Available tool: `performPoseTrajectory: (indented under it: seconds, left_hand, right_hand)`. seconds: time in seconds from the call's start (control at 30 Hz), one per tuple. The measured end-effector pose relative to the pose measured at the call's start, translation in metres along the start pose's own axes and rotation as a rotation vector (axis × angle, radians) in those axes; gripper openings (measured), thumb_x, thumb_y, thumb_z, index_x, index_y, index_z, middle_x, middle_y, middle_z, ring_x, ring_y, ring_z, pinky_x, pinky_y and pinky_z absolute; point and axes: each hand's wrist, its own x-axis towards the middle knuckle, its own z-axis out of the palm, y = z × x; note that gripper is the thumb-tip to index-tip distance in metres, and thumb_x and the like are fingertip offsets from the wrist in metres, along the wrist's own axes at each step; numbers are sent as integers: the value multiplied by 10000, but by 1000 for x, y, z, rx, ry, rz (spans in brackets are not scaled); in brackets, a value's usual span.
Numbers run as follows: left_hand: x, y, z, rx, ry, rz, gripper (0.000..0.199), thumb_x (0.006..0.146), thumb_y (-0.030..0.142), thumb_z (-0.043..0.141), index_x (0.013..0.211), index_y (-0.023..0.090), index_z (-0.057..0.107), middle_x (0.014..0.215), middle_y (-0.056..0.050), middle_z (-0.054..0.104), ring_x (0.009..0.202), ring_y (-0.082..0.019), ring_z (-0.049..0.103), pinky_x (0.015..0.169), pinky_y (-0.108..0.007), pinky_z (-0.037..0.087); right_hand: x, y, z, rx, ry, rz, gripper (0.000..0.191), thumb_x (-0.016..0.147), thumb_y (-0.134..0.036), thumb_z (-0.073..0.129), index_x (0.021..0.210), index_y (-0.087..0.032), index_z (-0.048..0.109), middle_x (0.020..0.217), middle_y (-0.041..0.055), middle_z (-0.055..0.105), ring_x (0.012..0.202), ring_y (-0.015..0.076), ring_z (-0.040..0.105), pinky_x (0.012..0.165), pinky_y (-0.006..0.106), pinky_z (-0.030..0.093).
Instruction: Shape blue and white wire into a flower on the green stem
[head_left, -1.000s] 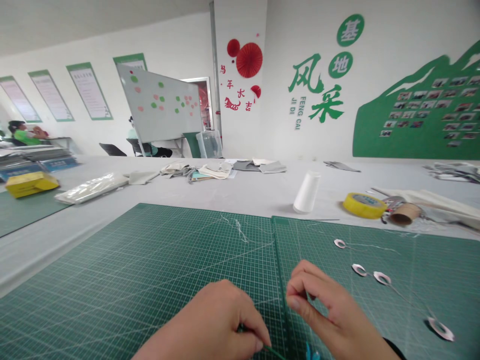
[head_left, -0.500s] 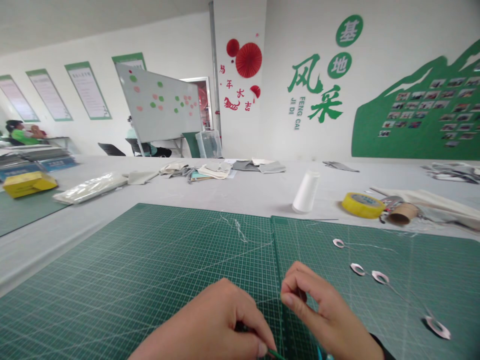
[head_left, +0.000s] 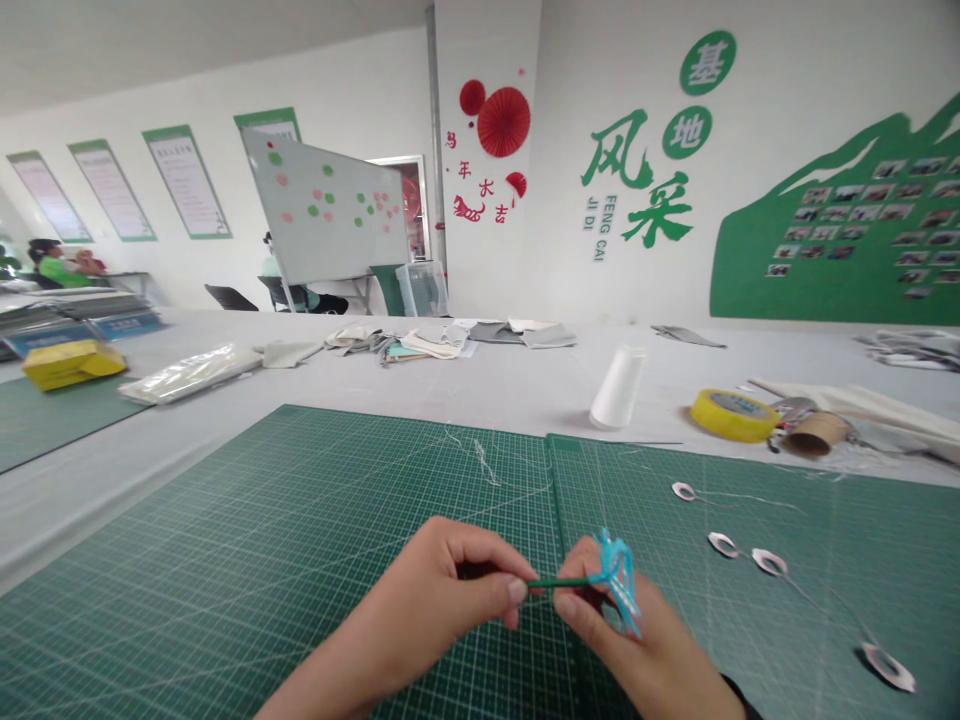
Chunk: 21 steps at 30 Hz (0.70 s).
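Far left on the grey counter point(head_left: 480, 380) sit a yellow box point(head_left: 73, 364) and a clear plastic packet point(head_left: 191, 374). Below them, a green cutting mat point(head_left: 187, 560) spreads under the hands, with loose white threads point(head_left: 480, 462) lying on it. The left hand point(head_left: 442, 600) is closed, its thumb and fingers pinching one end of a thin green stem point(head_left: 559, 582). The right hand point(head_left: 637, 640) pinches the other end, where a tuft of turquoise strands point(head_left: 616, 580) stands just above the fingers, held over the mat near its seam. The tuft is on the stem, its strands loose and uneven. Beyond, a white thread cone point(head_left: 618, 388) stands on the counter. To the right, four small pale rings point(head_left: 769, 562) trailing thread lie apart on a second mat point(head_left: 825, 610), none on the stem.
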Motion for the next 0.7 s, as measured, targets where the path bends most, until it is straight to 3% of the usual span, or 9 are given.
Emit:
performPoseTrajectory:
  seconds: [0.2,0.43,0.7]
  left_hand:
    - [4,-3,0,-12,132,-61,114,765,226,620,782,178,723,582,35,623,566,-101,505,632,-241,406]
    - [4,-5,-1,-18,174,-80,145,780,241,601,831,186,726,596,37,623,519,-92,449,571,-233,365]
    - [3,-5,0,69,222,-32,147,782,223,593,819,168,724,618,11,649,625,-133,556,622,-254,407]
  right_hand:
    - [-2,-10,1,-17,-40,-9,189,897,-199,449,713,-215,487,700,-22,516,644,140,516,606,256,446]
    - [-6,-19,4,-12,-19,-69,184,889,-177,440,719,-213,502,720,-10,526,658,142,524,608,263,453]
    - [-12,-27,5,-77,72,-207,159,862,-107,469,756,-209,531,734,-7,541,641,121,557,575,226,474]
